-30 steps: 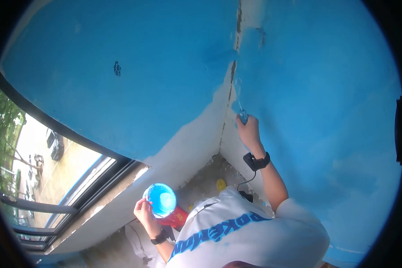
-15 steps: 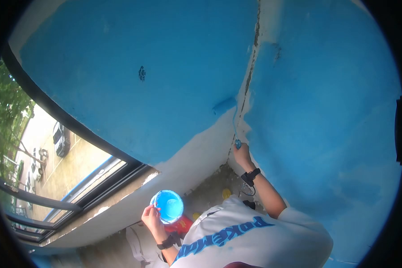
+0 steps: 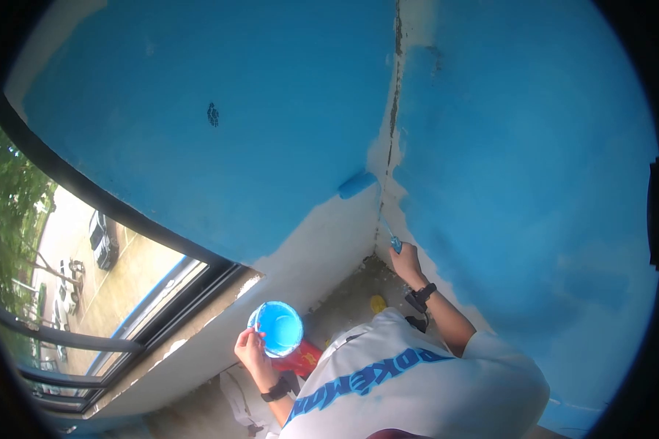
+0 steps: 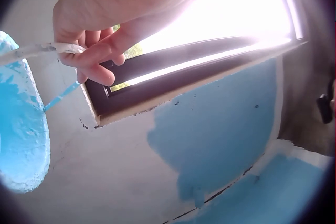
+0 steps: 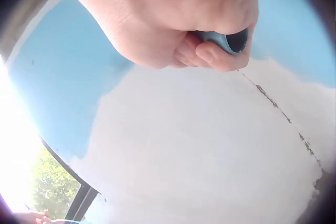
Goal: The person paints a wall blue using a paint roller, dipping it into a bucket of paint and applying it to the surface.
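Observation:
My right hand (image 3: pixel 406 263) grips the blue-smeared handle (image 5: pixel 226 42) of a paint roller, its fingers curled around it in the right wrist view. The blue roller (image 3: pixel 356 185) lies against the left wall, at the border between blue paint and bare white, just left of the corner. Lower left, my left hand (image 3: pixel 250 350) holds a small bucket (image 3: pixel 280 329) of light blue paint by its side. In the left wrist view, curled fingers hold the bucket's white, paint-smeared bail handle (image 4: pixel 37 50), and the bucket hangs at the left edge.
Two walls meet at a cracked corner seam (image 3: pixel 394 124); the lower left wall (image 3: pixel 329 234) is white. A dark-framed window (image 3: pixel 190 282) lies at left, with parked cars outside. A red object (image 3: pixel 300 361) stands below the bucket, and a yellow one (image 3: pixel 377 304) is on the floor.
The roller and my right hand have moved down along the corner, the roller now lower on the left wall. My left hand keeps holding the bucket; the head view has shifted slightly.

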A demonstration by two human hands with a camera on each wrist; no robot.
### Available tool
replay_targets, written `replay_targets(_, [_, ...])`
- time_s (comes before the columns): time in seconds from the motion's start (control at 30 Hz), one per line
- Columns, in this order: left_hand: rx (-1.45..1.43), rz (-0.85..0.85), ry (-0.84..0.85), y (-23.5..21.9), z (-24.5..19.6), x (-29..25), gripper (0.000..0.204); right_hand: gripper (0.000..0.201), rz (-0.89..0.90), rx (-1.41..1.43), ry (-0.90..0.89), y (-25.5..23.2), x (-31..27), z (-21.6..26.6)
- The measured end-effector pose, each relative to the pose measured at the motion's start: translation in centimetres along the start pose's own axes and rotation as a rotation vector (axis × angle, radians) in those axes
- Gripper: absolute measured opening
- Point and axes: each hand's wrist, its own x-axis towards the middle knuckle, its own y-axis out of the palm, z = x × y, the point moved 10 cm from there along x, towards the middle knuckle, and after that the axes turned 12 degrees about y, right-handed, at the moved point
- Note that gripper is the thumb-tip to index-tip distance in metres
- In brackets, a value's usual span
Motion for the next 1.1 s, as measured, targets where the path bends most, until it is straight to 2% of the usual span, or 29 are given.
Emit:
replay_targets(0.07, [-0.005,-0.066,-0.023,-0.4,0.3,0.1,0.007,0.030,0.006,0.021,0.005,-1.3,-0.4,1.4])
replay_targets(0.1, [-0.022,-0.066,-0.020,-0.3,0.2,0.2,0.007,0.032,-0.049,0.060,-0.050,-2.4,-0.2,2.7])
replay_targets(0.23, [-0.022,-0.027,-0.025,0.7,0.1,0.4,0.008,0.036,-0.168,0.199,-0.162,-7.6,0.4,10.6])
replay_targets(0.3, [-0.016,-0.018,-0.030,1.4,-0.3,0.1,0.008,0.037,-0.154,0.222,-0.170,-9.3,1.1,14.6])
replay_targets(0.4, [0.008,-0.017,-0.038,1.4,0.0,0.0,0.007,0.036,-0.134,0.245,-0.184,-9.8,2.4,17.6])
replay_targets(0.53, [-0.009,-0.044,-0.030,1.0,0.4,-0.3,0.006,0.036,-0.222,0.147,-0.157,-6.2,5.3,14.5])
replay_targets(0.6, [-0.020,-0.068,-0.030,0.6,0.7,-0.5,0.007,0.035,-0.088,0.163,-0.103,-2.2,5.4,11.9])
replay_targets(0.83, [-0.021,-0.073,-0.023,-0.9,2.1,-0.6,0.008,0.032,-0.076,0.083,-0.052,5.9,3.6,1.1])
replay_targets(1.0, [-0.025,-0.103,-0.017,-1.6,1.9,-0.8,0.009,0.030,0.013,0.053,0.051,6.5,3.4,-3.1])
replay_targets(1.07, [-0.016,-0.095,-0.014,-2.1,2.0,-0.7,0.008,0.032,0.056,0.034,0.054,5.2,2.6,-2.5])
replay_targets(1.1, [-0.015,-0.094,-0.013,-2.3,1.9,-0.7,0.008,0.033,0.051,0.034,0.048,3.1,1.0,-0.5])
